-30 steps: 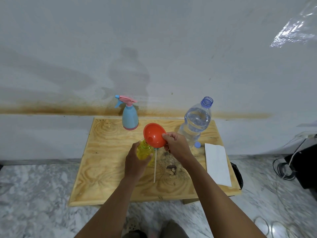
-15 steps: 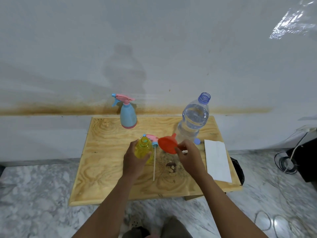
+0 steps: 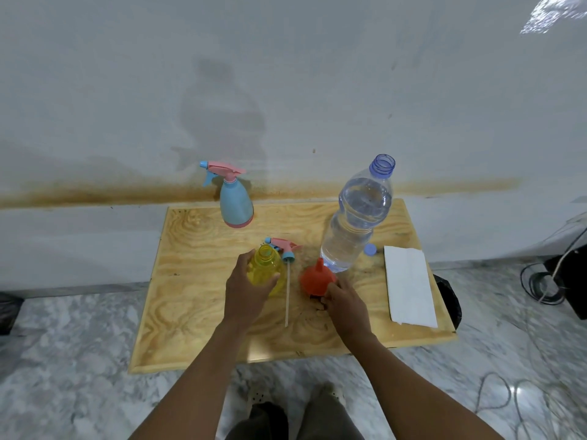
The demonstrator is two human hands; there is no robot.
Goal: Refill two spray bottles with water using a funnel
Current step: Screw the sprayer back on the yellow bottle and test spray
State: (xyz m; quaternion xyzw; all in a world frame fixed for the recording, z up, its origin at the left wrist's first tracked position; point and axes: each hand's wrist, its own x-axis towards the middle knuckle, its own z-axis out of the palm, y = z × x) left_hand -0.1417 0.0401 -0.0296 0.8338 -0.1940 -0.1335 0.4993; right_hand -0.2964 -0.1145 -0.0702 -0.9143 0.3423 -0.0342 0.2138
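My left hand (image 3: 246, 289) grips the open yellow spray bottle (image 3: 265, 268), which stands upright near the middle of the wooden table (image 3: 197, 300). Its pink and blue spray head (image 3: 283, 246) lies behind it, the white dip tube (image 3: 287, 296) stretching toward me. The orange funnel (image 3: 317, 279) sits mouth down on the table, spout up, and my right hand (image 3: 344, 301) holds its near rim. The big clear water bottle (image 3: 357, 217) stands uncapped behind the funnel. A blue spray bottle (image 3: 235, 203), spray head on, stands at the back.
A small blue cap (image 3: 370, 249) lies beside the water bottle's base. A folded white paper towel (image 3: 408, 285) lies at the table's right side. Cables (image 3: 546, 284) and a dark box sit on the marble floor to the right. A wall rises directly behind the table.
My right hand carried the funnel off the yellow bottle's neck, turned it over and lowered it mouth down onto the table to the right. My left hand kept hold of the yellow bottle.
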